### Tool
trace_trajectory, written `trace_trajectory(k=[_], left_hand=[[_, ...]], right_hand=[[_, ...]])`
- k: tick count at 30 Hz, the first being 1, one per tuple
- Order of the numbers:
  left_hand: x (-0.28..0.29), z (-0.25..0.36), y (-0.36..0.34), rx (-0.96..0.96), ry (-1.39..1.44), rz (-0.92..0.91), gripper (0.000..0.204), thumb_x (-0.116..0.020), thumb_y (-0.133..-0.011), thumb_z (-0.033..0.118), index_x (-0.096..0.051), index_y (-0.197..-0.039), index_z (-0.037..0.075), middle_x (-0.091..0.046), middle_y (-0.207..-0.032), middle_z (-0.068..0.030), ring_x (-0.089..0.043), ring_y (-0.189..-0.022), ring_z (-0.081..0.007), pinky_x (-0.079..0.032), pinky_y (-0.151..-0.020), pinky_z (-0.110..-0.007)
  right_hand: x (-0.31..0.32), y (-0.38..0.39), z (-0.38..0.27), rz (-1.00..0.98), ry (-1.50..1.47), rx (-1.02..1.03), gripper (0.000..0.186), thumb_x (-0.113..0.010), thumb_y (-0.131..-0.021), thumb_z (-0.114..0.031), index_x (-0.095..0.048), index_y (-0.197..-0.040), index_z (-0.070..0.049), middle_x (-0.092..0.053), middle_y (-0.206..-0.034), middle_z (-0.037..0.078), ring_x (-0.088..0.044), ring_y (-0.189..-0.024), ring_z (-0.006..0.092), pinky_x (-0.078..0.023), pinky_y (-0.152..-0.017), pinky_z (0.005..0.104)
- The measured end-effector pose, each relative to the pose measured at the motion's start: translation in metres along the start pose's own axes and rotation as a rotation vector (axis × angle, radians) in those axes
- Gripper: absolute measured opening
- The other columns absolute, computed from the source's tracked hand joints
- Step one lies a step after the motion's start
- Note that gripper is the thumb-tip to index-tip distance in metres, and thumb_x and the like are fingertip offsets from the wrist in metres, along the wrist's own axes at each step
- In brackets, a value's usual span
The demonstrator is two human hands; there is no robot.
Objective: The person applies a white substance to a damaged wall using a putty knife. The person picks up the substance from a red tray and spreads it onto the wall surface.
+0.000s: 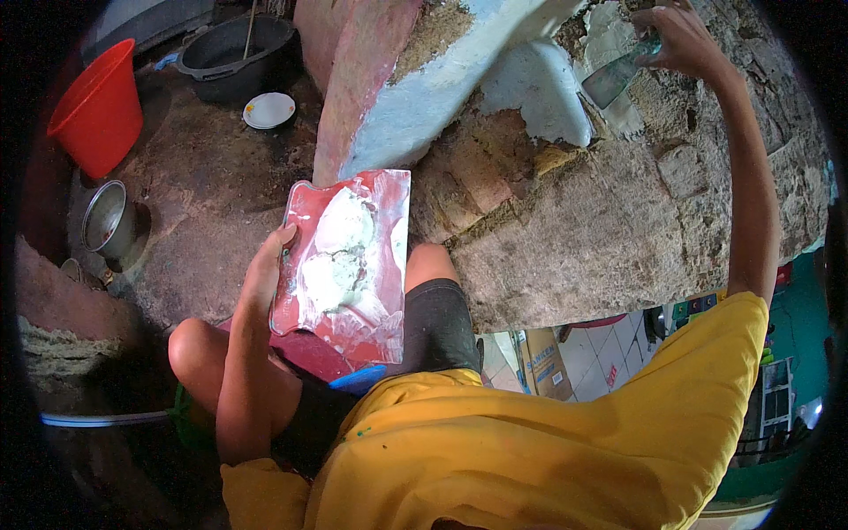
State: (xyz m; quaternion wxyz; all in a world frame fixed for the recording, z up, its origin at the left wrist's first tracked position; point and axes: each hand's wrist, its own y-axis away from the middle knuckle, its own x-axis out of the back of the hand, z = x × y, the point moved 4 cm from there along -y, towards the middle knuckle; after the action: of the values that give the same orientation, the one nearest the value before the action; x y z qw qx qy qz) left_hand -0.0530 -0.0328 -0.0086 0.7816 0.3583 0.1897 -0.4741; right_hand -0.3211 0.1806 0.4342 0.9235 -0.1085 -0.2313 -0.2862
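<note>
Gripping a red board (305, 199) of lumpy white putty (340, 252) — left hand (265, 274); right hand (680, 40) clamped on a flat scraper (618, 78).

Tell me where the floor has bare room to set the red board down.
Bare floor lies between the white plate, the metal pot and the left hand holding the red board. The far corner is crowded: red bucket and black basin. The right hand works the wall.
</note>
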Motion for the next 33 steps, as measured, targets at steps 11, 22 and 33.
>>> trace_trajectory(k=[11, 22, 33], left_hand=[[0.005, 0.000, 0.002, -0.004, -0.022, 0.033, 0.036, -0.053, -0.088, 0.031, -0.056, -0.110, 0.002, -0.063, -0.094, -0.0095, -0.063, -0.075, -0.0180, -0.052, -0.069, -0.030], [0.013, -0.004, -0.002, -0.034, -0.023, 0.038, 0.037, -0.054, -0.087, 0.032, -0.056, -0.108, 0.002, -0.062, -0.096, -0.0094, -0.062, -0.077, -0.0178, -0.050, -0.073, -0.030], [0.008, 0.001, -0.002, -0.032, -0.046, 0.022, 0.039, -0.053, -0.088, 0.030, -0.055, -0.114, 0.002, -0.062, -0.100, -0.0095, -0.063, -0.081, -0.0185, -0.051, -0.075, -0.031]], right_hand=[[0.063, 0.017, 0.043, 0.227, -0.061, -0.066, 0.044, -0.081, -0.053, -0.046, -0.064, -0.076, -0.012, -0.062, -0.073, 0.007, -0.059, -0.077, 0.0284, -0.044, -0.067, 0.0403], [-0.037, -0.021, 0.018, 0.118, -0.052, 0.140, 0.058, -0.083, -0.061, -0.034, -0.061, -0.110, -0.012, -0.060, -0.106, 0.008, -0.053, -0.106, 0.0284, -0.039, -0.095, 0.0392], [-0.009, -0.049, 0.040, 0.023, 0.089, 0.078, 0.068, -0.075, -0.060, -0.054, -0.061, -0.112, -0.013, -0.058, -0.112, 0.015, -0.047, -0.115, 0.0330, -0.036, -0.100, 0.0430]])
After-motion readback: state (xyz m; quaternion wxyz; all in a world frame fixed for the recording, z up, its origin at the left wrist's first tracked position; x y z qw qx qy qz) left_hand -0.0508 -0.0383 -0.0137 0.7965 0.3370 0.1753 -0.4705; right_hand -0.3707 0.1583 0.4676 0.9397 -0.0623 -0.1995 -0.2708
